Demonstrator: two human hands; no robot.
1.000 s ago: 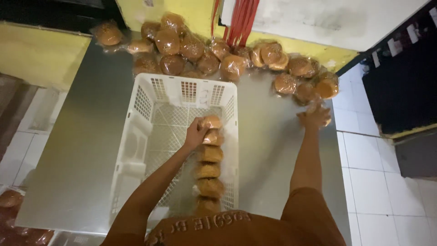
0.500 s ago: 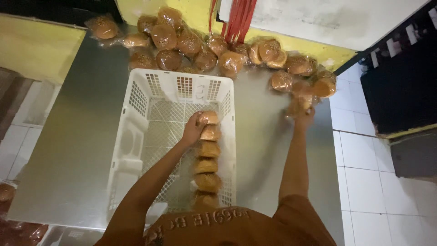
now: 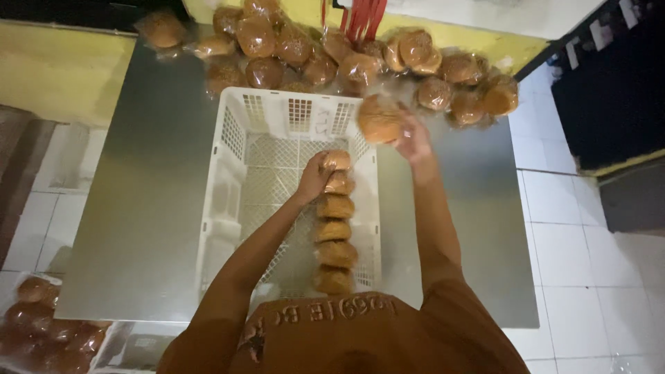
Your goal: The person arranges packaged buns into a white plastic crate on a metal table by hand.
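Holding a wrapped bun (image 3: pixel 379 119) clamped in right-hand grip (image 3: pixel 413 140) above crate (image 3: pixel 228 166), left hand (image 3: pixel 313 176) closed on bun row (image 3: pixel 335 221)

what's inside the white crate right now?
Inside the white crate: one row of wrapped buns along its right side, left hand on the top one. The lowest buns' far side is hidden by the person's shirt.

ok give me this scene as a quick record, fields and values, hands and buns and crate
left hand: on the top bun of the row inside the crate
right hand: holds a wrapped bun above the crate's right corner
crate: white plastic, lattice walls, on the metal table
row: buns lined along the crate's right side
pile: wrapped buns at the table's far edge
floor: white tiles, more wrapped buns lower left
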